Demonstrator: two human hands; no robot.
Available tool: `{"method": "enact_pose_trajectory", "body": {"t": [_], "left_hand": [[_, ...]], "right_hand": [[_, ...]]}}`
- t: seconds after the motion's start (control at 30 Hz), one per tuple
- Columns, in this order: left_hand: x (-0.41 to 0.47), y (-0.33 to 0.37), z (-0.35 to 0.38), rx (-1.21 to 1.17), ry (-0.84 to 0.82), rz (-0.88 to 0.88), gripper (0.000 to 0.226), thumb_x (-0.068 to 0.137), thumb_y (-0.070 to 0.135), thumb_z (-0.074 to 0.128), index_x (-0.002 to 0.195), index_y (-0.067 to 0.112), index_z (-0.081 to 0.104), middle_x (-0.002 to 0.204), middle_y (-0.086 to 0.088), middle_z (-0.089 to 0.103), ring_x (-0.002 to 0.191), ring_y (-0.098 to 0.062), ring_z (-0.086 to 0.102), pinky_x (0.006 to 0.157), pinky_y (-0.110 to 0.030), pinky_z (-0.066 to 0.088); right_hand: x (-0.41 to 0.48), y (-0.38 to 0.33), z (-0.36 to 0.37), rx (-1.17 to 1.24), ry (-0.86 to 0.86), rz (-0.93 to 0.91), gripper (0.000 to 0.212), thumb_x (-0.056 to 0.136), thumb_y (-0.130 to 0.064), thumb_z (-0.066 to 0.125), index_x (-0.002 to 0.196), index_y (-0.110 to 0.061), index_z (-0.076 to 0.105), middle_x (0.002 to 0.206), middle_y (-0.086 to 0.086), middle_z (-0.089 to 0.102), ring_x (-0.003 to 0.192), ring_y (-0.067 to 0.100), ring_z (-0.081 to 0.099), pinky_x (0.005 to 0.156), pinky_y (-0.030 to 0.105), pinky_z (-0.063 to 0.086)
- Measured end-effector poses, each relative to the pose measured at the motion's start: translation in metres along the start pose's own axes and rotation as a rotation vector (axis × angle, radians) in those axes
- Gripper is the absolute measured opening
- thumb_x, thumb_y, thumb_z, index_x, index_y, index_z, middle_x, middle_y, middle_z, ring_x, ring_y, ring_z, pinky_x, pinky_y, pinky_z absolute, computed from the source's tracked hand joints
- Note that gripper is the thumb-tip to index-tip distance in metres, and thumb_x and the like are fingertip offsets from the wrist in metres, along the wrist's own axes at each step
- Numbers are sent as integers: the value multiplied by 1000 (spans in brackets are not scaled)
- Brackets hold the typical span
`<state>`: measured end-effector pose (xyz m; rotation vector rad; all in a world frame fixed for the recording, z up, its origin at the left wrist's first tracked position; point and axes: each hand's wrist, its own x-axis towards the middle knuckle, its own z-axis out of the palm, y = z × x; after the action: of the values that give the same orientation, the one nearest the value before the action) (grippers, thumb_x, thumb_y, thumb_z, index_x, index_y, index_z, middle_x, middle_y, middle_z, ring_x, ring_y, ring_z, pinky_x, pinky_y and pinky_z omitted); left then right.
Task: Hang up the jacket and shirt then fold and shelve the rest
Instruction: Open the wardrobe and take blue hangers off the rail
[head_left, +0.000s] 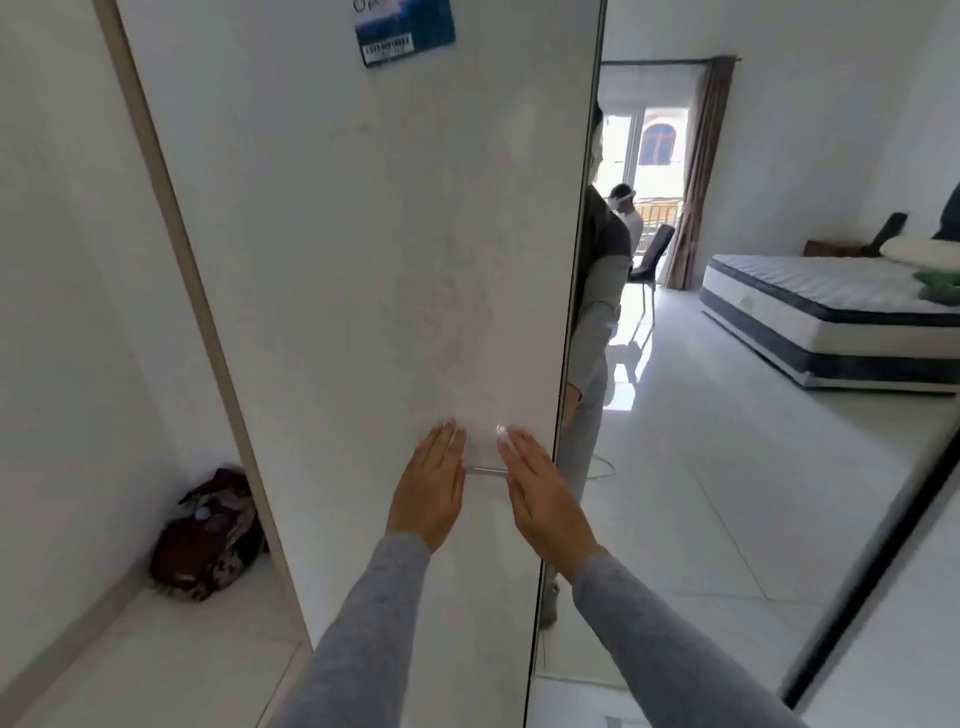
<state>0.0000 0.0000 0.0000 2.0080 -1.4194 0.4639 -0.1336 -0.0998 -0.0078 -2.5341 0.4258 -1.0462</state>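
Note:
A tall white wardrobe door (363, 260) fills the middle of the view. My left hand (431, 483) and my right hand (540, 493) both lie flat against it with straight fingers, side by side near its right edge. A slim clear handle (485, 470) shows between the two hands. Neither hand holds anything. A green garment (940, 286) lies on the mattress (810, 291) at the far right. No jacket or shirt can be made out.
A mirror panel (701, 415) right of the door reflects the room: bed, curtain (701, 171), chair, a person by the window. A dark red bag (208, 535) sits on the floor in the left corner. A blue sticker (405, 31) is on the door's top.

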Motion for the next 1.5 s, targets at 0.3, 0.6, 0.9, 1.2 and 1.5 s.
{"method": "enact_pose_trajectory", "body": {"t": [0.3, 0.6, 0.9, 1.2, 1.5], "left_hand": [[-8, -16, 45, -22, 194, -45, 34, 96, 18, 39, 106, -1, 65, 106, -16, 64, 109, -24, 50, 98, -36, 42], [-10, -6, 44, -182, 216, -193, 23, 95, 16, 49, 103, 3, 66, 107, -9, 63, 112, -15, 44, 96, -17, 36], [-54, 8, -6, -227, 79, -254, 24, 99, 18, 45, 109, 6, 63, 118, -4, 58, 116, -7, 41, 88, 0, 21], [-126, -2, -89, -186, -193, -241, 31, 102, 19, 32, 119, 4, 53, 135, -8, 47, 130, -21, 37, 114, -33, 6], [-196, 0, -196, -209, -270, -321, 49, 99, 47, 21, 125, 16, 49, 127, -4, 52, 121, -20, 48, 102, -36, 38]], "right_hand": [[6, 26, 34, -29, 200, -37, 24, 89, -1, 54, 110, 0, 66, 102, 12, 62, 103, 16, 46, 96, 21, 38], [4, 19, 44, -14, 301, 22, 20, 83, 6, 58, 99, 2, 69, 88, 14, 62, 92, 18, 45, 84, 22, 38], [-38, -38, 32, -93, 211, 61, 27, 82, 5, 54, 103, -4, 70, 89, 8, 63, 91, 15, 43, 81, 28, 45], [-134, -132, 26, 3, 102, -68, 35, 83, 11, 51, 113, 0, 66, 126, 16, 59, 125, 24, 45, 111, 29, 29], [-140, -256, -16, 420, 137, -17, 35, 96, -8, 43, 129, -10, 54, 127, -3, 53, 120, 4, 48, 105, 28, 41]]}}
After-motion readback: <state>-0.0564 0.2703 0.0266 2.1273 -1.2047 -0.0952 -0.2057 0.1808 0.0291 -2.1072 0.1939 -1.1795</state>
